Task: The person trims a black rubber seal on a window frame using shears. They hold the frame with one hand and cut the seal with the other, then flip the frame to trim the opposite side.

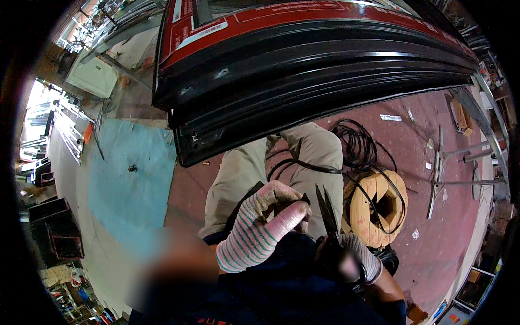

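Observation:
My left hand [265,225], in a white glove with green stripes, is closed in front of my lap. Thumb and fingers pinch the short dark end of what looks like a black rubber strip [305,199]. Just to its right, my gloved right hand [368,264] grips a pair of dark scissors [328,211]. Their blades point up and away from me, slightly parted, close to the pinched end but apart from it. Part of the right hand is blurred. More black strip [311,164] crosses my right thigh.
A black profile frame [314,76] with red film spans the space beyond my knees. Right of my legs, loose strip coils [355,143] lie by a yellowish cardboard spool [360,216]. A metal stand [439,168] is far right, a blue sheet [130,184] on the left floor.

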`<state>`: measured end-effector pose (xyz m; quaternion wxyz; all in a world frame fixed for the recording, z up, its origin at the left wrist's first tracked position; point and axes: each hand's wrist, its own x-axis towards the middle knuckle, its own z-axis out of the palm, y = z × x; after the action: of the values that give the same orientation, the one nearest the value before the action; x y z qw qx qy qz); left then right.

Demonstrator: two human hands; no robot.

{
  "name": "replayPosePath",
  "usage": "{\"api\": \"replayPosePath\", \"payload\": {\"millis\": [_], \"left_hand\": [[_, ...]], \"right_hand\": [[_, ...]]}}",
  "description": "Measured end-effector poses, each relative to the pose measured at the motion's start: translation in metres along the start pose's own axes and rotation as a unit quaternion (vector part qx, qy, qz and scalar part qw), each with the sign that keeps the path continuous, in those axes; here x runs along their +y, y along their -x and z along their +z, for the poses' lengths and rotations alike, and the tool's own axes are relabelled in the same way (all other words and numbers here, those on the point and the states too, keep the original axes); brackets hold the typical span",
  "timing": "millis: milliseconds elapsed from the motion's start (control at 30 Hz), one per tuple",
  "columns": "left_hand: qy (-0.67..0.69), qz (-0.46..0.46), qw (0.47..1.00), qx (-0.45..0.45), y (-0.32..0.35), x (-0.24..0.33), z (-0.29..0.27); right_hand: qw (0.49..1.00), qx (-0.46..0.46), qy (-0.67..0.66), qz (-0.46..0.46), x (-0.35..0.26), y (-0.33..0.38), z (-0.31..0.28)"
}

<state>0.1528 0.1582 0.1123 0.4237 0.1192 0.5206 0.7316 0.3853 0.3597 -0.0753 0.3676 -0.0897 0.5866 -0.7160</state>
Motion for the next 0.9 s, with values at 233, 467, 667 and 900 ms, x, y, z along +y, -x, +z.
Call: {"api": "replayPosePath", "payload": {"millis": [233,467,667,900], "left_hand": [[0.005,-0.017,1.0,0.011,0.001,0.004,0.004],[-0.024,-0.019,0.999,0.025,0.002,0.002,0.005],[-0.046,-0.015,0.998,0.031,0.003,0.0,0.005],[-0.054,-0.026,0.997,0.042,0.003,0.003,0.006]], "right_hand": [[0.962,0.224,0.113,0.106,-0.124,-0.001,0.024],[0.947,0.298,0.01,0.12,-0.16,-0.006,0.032],[0.951,0.267,0.067,0.144,-0.153,-0.007,0.03],[0.952,0.274,0.043,0.132,-0.16,-0.009,0.033]]}}
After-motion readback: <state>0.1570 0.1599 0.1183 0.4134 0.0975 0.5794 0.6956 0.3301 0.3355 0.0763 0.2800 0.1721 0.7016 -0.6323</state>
